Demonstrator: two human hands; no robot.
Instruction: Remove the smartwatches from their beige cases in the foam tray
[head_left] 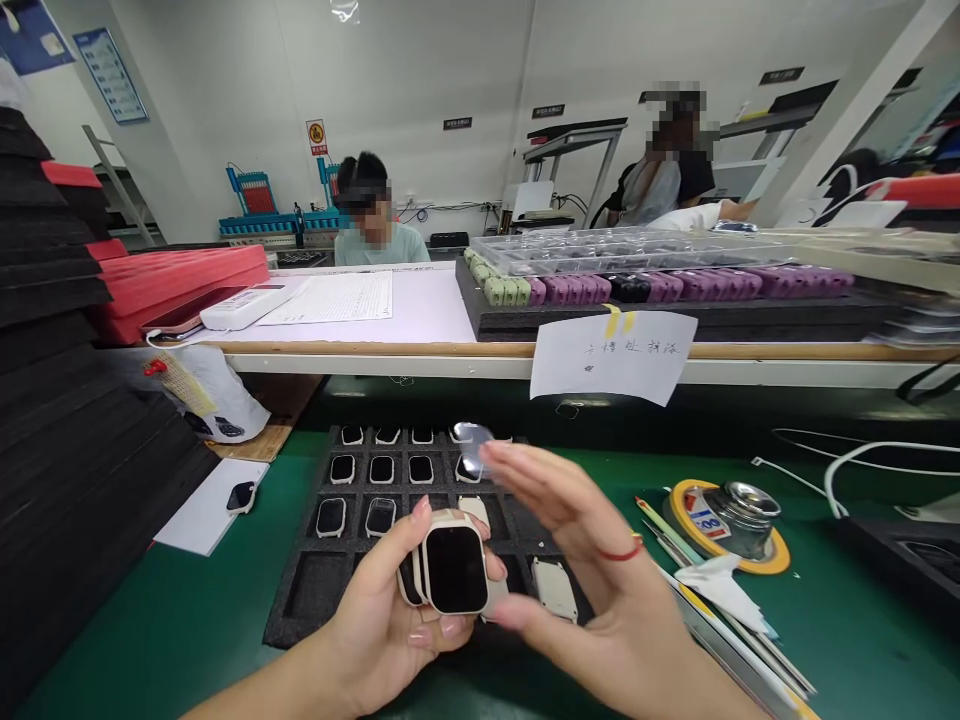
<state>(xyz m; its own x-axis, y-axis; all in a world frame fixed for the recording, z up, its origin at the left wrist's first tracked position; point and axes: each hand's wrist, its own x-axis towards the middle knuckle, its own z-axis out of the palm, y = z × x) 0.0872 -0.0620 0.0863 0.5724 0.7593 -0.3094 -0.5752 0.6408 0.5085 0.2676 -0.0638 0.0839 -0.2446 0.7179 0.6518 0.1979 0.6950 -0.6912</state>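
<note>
My left hand point(401, 600) is wrapped round a small stack of watch cases point(455, 568), the front one showing its black screen. Beside it my right hand point(592, 560) is raised, thumb and fingers spread apart, the thumb close to the stack's lower right. A clear film point(472, 447) shows at its fingertips, blurred; whether it sticks to them I cannot tell. Beneath both hands lies a black foam tray point(300, 580) with several watch cases point(382, 469) in its compartments. A pale case point(553, 588) lies at the tray's right, partly behind my right hand.
Black foam trays point(52, 400) are piled at the left. A watch case point(241, 497) lies on white paper point(202, 520). To the right are a glass jar point(750, 515), a tape roll point(690, 500) and several thin tools point(750, 640). A shelf point(420, 362) spans the back; two people are beyond.
</note>
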